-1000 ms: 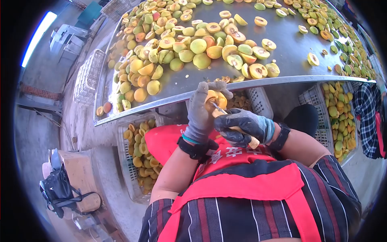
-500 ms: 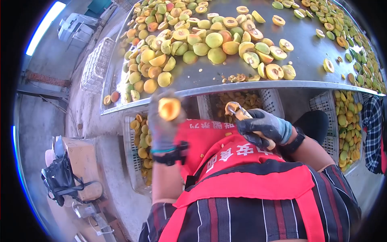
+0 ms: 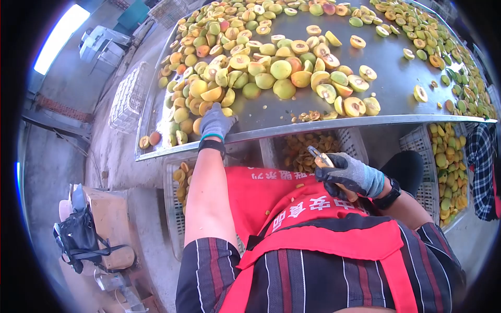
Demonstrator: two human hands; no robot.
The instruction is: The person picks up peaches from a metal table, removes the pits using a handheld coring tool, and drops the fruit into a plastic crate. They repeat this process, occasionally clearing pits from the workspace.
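Observation:
My left hand (image 3: 218,124), in a grey glove, reaches over the metal table's near edge to the pile of yellow-green, apricot-like fruit (image 3: 240,62). Its fingers and thumb are apart beside a fruit half (image 3: 227,111); the fingertips are partly hidden. In front of my apron, my right hand (image 3: 342,175), gloved too, is wrapped round a wooden-handled pitting tool (image 3: 322,159). The tool's metal loop tip points up and to the left, with nothing visible on it. Many of the fruits are cut in half, some showing brown stones.
The metal table (image 3: 386,68) has a raised rim (image 3: 313,124). Below it stand a crate of brown scraps (image 3: 305,148) and a crate of fruit pieces (image 3: 180,182). Another fruit-filled crate (image 3: 446,172) is at the right. A cardboard box (image 3: 112,219) and black bag (image 3: 78,235) are at left.
My left hand has moved up to the pile; the hollowed fruit half it held is no longer seen in it. The brown piece on the tool's tip is gone.

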